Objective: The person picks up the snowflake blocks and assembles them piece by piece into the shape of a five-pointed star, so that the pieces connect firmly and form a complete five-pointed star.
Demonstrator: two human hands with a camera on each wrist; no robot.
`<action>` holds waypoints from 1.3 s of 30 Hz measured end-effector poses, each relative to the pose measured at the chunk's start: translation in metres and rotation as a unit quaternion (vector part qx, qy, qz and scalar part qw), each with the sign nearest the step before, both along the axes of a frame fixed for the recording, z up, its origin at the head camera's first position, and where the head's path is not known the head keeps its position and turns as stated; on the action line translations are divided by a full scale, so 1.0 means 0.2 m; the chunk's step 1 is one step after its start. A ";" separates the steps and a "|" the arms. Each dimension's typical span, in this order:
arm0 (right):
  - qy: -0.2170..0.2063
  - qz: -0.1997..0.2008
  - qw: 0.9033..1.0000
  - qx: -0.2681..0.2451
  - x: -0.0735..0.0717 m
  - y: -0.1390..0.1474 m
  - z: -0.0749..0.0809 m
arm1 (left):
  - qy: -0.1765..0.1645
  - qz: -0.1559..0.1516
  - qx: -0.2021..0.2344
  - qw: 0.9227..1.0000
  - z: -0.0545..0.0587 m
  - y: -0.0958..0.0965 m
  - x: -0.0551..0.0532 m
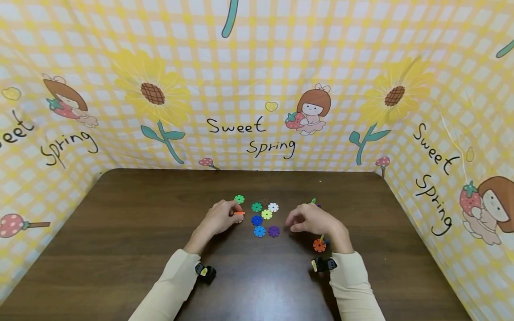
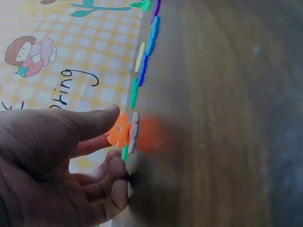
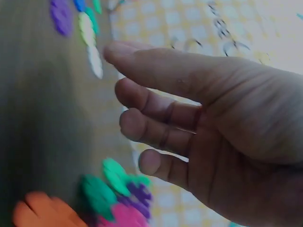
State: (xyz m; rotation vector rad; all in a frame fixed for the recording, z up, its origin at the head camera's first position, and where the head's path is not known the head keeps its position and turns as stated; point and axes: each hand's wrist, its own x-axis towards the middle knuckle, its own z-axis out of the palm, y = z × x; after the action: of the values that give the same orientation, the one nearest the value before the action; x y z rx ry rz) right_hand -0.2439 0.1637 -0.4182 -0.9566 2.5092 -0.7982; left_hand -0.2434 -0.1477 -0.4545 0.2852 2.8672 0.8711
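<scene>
Between thumb and forefinger, my left hand [image 1: 221, 217] pinches an orange notched plastic disc [image 2: 119, 129]. In the left wrist view a white notched disc [image 2: 134, 132] lies just beyond it on the table, and part of a green disc [image 2: 125, 152] shows by the fingertips. My right hand [image 1: 315, 220] hovers at the right of the loose discs, holding nothing, its fingers slightly bent and thumb apart. Loose discs lie between the hands: green [image 1: 256, 207], white [image 1: 273, 207], yellow-green [image 1: 267, 214], dark blue [image 1: 257, 220], light blue [image 1: 259, 231] and purple [image 1: 274, 231].
Beside and partly under my right hand is a cluster of discs in orange [image 1: 319, 245], pink [image 3: 124, 215] and dark green [image 3: 98, 196]. Another green disc [image 1: 239, 199] sits beyond my left fingers. Yellow checked cloth [image 1: 257, 89] walls the brown table [image 1: 132, 232] at back and sides.
</scene>
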 end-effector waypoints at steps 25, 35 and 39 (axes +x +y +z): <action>0.028 -0.034 0.999 0.014 0.01 -0.24 -0.15 | -0.044 -0.083 0.109 0.990 0.13 0.05 0.04; 0.019 -0.018 0.999 -0.033 0.02 -0.25 -0.09 | -0.121 -0.137 0.198 0.963 0.16 0.06 0.06; 0.029 -0.013 0.998 -0.061 0.02 -0.25 -0.06 | -0.139 -0.147 0.220 0.954 0.17 0.06 0.06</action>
State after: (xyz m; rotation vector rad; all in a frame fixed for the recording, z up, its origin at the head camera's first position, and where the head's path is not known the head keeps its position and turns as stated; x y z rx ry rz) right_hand -0.2397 0.1130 -0.4302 -1.0026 2.5526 -0.9544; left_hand -0.2304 -0.1349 -0.4200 0.5649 2.2738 1.3515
